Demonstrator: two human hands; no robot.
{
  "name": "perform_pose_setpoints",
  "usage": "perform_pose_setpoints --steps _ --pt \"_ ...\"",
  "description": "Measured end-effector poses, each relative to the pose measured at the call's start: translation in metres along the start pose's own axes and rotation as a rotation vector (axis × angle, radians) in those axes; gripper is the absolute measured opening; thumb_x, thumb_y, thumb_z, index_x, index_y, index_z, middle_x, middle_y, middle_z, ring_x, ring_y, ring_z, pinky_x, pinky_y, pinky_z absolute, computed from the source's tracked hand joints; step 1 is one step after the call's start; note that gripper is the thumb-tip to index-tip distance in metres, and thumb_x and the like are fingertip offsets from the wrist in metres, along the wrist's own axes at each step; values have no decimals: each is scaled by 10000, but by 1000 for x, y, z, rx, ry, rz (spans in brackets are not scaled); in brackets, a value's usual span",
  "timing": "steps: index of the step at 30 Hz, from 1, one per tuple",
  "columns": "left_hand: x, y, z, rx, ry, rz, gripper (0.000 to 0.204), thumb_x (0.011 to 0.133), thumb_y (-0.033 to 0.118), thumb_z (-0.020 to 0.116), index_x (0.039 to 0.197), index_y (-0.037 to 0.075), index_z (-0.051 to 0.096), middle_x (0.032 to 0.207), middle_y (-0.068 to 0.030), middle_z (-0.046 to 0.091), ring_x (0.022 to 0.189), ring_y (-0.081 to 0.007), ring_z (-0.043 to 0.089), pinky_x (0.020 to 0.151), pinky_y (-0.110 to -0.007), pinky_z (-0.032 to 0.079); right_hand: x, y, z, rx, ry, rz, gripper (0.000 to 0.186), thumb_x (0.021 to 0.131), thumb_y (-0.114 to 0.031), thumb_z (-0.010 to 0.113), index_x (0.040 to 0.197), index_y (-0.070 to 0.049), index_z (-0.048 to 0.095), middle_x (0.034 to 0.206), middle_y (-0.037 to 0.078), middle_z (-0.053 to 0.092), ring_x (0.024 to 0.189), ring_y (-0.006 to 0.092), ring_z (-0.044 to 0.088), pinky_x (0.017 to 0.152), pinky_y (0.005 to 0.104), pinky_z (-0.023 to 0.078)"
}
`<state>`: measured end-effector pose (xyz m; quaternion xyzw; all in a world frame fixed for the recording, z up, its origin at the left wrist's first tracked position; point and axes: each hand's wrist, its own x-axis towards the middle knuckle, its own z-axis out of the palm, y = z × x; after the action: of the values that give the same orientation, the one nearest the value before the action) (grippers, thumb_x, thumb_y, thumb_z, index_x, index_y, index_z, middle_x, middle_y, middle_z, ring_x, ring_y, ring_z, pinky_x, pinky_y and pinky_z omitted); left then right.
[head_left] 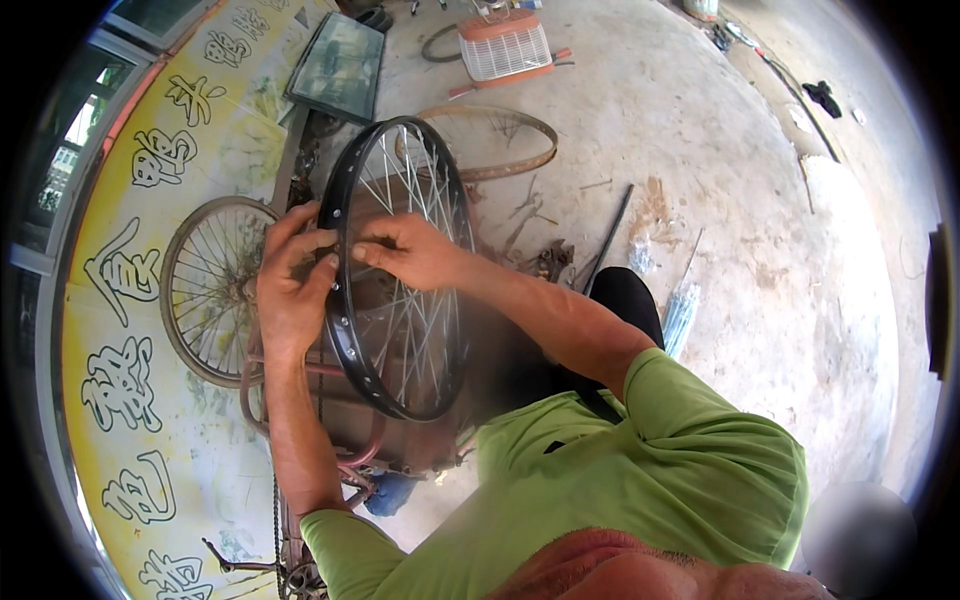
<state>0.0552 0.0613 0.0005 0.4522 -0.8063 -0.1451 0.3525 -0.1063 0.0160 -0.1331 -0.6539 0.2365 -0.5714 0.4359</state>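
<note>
A black bicycle wheel rim (445,170) with silver spokes stands upright on edge in front of me. My left hand (290,285) grips the rim's left side, fingers wrapped over its edge. My right hand (410,250) reaches across the spokes to the same spot, fingertips pinched at the rim's inner edge on something too small to make out. A rusty frame (345,385) sits under the wheel.
A second spoked wheel (205,290) leans on a yellow panel with black characters (130,300) at left. A bare rusty rim (520,150), a white and orange cage-like basket (505,45), a dark rod (608,238), a bundle of spokes (680,315) and scattered parts lie on the concrete floor (760,230).
</note>
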Motion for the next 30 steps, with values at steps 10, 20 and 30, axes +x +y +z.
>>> perform_pose_setpoints --steps 10,20,30 --pt "0 -11 -4 112 -18 117 246 837 -104 639 1042 15 704 1373 -126 583 1154 -223 610 972 -327 491 0 2 2 44 -2 36 315 993 -323 665 981 -9 685 669 103 603 617 169 550 597 357 471" --pt "1 -2 -2 65 -3 29 224 786 -88 678 989 6 696 1335 -142 596 1231 -282 580 1033 -370 459 1 3 1 9 4 19 312 990 -324 668 988 -13 693 682 108 616 633 174 571 613 357 481" --pt "-2 -9 0 41 3 12 263 816 -101 649 1046 15 704 1347 -139 595 1232 -278 586 1030 -354 461 1 1 0 17 -10 3 318 993 -333 663 998 -16 689 697 119 619 643 191 576 624 361 483"
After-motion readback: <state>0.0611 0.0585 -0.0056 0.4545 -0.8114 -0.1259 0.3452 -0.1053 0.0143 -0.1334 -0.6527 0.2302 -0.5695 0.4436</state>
